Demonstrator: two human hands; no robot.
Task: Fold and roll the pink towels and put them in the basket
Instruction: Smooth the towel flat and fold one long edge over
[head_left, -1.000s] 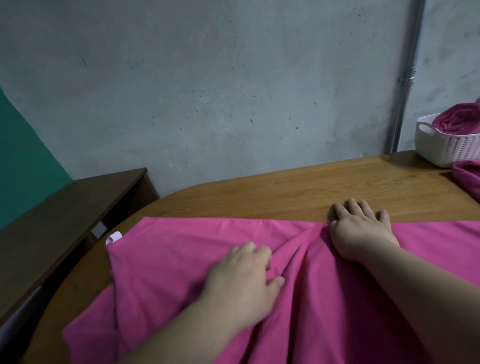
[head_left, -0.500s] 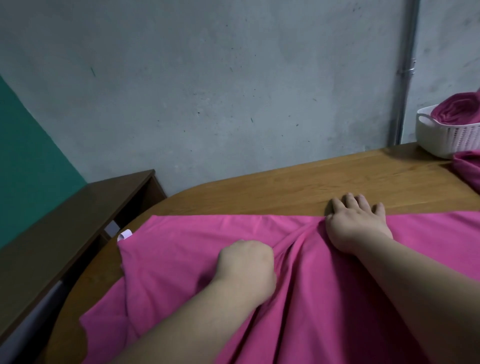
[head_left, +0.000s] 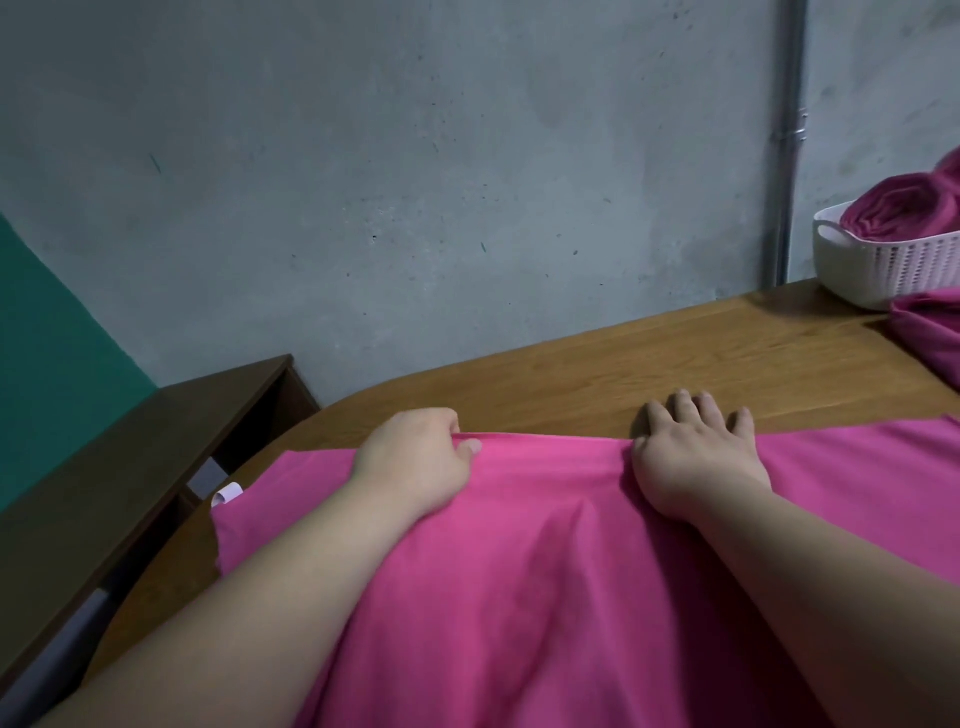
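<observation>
Pinching pink towel (head_left: 545, 561) far edge, left hand (head_left: 415, 462), right hand (head_left: 696, 457) flat

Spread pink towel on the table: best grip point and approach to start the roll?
Grip the far edge of the towel, the hem that lies along the table. It is straight, free and slightly lifted. Come from the near side, reaching over the cloth. The left hand pinches it there now; the right hand lies flat on it. I'd pinch with both, spaced apart.

Bare table (head_left: 649, 364) beyond towel (head_left: 519, 571); basket (head_left: 883, 270) far right
</observation>
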